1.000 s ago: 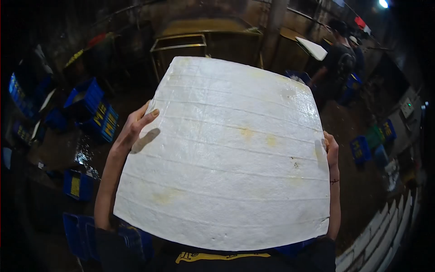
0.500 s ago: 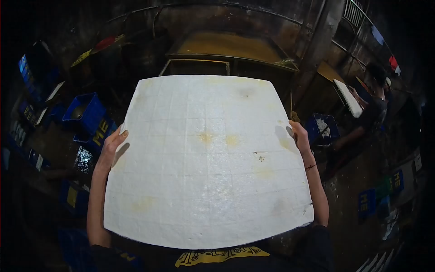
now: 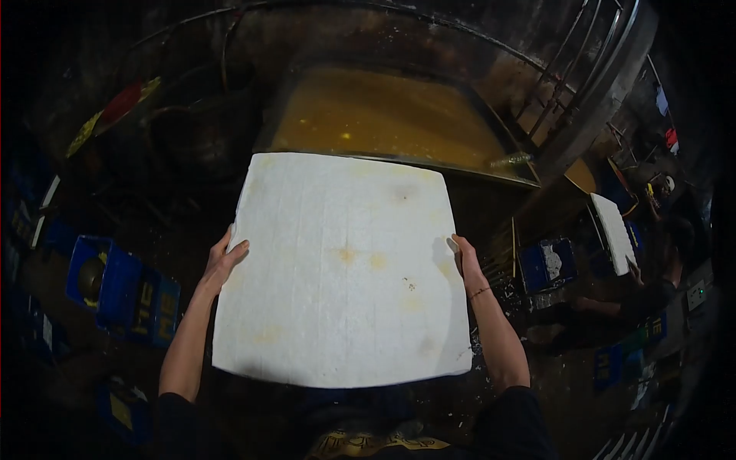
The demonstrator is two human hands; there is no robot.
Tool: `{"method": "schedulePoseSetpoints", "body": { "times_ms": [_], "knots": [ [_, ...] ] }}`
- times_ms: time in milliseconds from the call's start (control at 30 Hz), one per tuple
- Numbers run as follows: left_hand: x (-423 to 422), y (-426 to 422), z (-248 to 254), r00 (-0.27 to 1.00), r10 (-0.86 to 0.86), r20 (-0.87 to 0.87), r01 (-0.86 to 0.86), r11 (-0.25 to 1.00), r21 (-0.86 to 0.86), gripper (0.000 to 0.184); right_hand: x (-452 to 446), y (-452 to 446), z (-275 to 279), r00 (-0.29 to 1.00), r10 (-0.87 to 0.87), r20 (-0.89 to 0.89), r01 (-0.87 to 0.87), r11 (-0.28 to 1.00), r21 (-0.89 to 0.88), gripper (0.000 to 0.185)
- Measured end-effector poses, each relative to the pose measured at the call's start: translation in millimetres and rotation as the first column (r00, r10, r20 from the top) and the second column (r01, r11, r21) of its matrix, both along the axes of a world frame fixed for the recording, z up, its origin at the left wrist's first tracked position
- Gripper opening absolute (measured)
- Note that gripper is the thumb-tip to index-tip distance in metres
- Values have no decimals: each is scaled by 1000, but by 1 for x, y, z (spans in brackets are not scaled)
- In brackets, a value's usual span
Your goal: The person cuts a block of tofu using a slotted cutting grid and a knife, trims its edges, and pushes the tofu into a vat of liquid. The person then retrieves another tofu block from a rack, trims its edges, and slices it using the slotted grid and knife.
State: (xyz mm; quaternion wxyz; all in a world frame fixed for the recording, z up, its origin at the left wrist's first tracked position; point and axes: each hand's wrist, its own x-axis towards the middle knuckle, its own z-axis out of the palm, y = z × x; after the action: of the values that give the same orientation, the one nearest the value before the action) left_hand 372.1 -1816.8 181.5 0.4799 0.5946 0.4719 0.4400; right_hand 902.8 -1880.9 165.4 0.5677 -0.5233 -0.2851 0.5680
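A large white slab (image 3: pixel 345 284) with faint grid lines and yellowish stains is held out in front of me. My left hand (image 3: pixel 224 264) grips its left edge, thumb on the upper face and the other fingers out of sight. On the right edge, my right hand (image 3: pixel 466 264) holds it in the same way. The slab's far edge lies in view against the near rim of a wide vat of yellow-brown liquid (image 3: pixel 383 115); whether they touch, I cannot tell.
Blue crates (image 3: pixel 115 287) stand at the left, and another blue crate with white pieces (image 3: pixel 547 264) at the right. Beyond it a co-worker (image 3: pixel 652 295) is beside a second white slab (image 3: pixel 613 232). A slanting post (image 3: pixel 594 100) rises at the back right.
The view has swung toward the vat, which now shows larger. Both hands have carried the slab forward, away from my body. The co-worker appears farther right and lower.
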Motion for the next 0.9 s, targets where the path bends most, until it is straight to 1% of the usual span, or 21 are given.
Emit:
{"method": "schedulePoseSetpoints", "body": {
  "times_ms": [33,67,100,233,300,333,400,433,500,533,567,600,633,667,700,733,767,800,833,867,900],
  "knots": [
    [-4,-14,6,1000,15,-9,-15,1000,6,90,0,-5,1,1000,15,-9,-15,1000,6,40],
    [-5,-33,15,999,34,-16,-34,999,20,89,4,-12,1,998,57,0,-57,998,5,44],
    [2,2,-13,1000,12,-1,-12,1000,-14,87,12,12,-21,998,60,28,-59,997,-47,49],
    [2,-1,-27,999,40,9,-40,999,-26,84,16,23,-41,998,68,15,-68,998,8,50],
    [-1,8,-34,997,58,45,-59,998,20,77,7,24,-30,994,109,-1,-109,994,-13,49],
    [1,16,-39,998,55,43,-56,998,15,77,8,25,-26,994,105,-3,-106,994,-18,49],
    [4,4,-50,991,116,63,-116,993,3,72,11,13,-27,993,117,-20,-118,993,-18,49],
    [2,-3,-57,989,100,109,-100,995,-4,69,16,6,-28,991,130,-23,-131,990,-45,49],
    [5,-15,-52,987,158,-30,-157,987,35,70,18,-3,-26,983,149,-102,-160,981,-107,50],
    [6,-12,-47,972,207,-114,-199,977,82,71,24,7,-35,981,163,-102,-175,977,-119,50],
    [16,3,-30,884,319,-341,-301,948,107,71,30,31,-56,992,108,60,-104,992,-68,52],
    [29,-16,-9,726,409,-553,-401,905,143,71,39,26,-73,975,62,214,-59,998,-19,53],
    [41,-36,1,687,535,-492,-479,842,247,70,51,12,-76,889,40,456,-55,998,21,56],
    [50,-56,1,629,654,-420,-557,756,344,68,58,-2,-88,884,81,459,-90,996,-3,56],
    [55,-75,3,489,784,-382,-602,621,502,64,66,-19,-102,729,110,675,-50,993,-108,57],
    [67,-107,-3,446,859,-251,-639,502,583,56,73,-34,-112,519,148,842,4,984,-176,57],
    [87,-136,-11,340,923,-182,-679,374,632,54,85,-35,-182,631,289,720,-103,951,-291,57],
    [104,-164,-21,230,967,-110,-699,243,672,51,96,-39,-256,709,422,565,-219,894,-391,57],
    [121,-187,-39,180,983,-20,-760,152,632,50,96,-57,-273,853,415,315,-243,852,-463,55],
    [138,-207,-62,123,990,72,-810,58,583,48,88,-69,-283,931,361,47,-283,799,-530,52],
    [156,-226,-85,96,991,98,-868,35,496,49,50,-90,-184,943,321,-90,-311,748,-586,50]
  ]
}}
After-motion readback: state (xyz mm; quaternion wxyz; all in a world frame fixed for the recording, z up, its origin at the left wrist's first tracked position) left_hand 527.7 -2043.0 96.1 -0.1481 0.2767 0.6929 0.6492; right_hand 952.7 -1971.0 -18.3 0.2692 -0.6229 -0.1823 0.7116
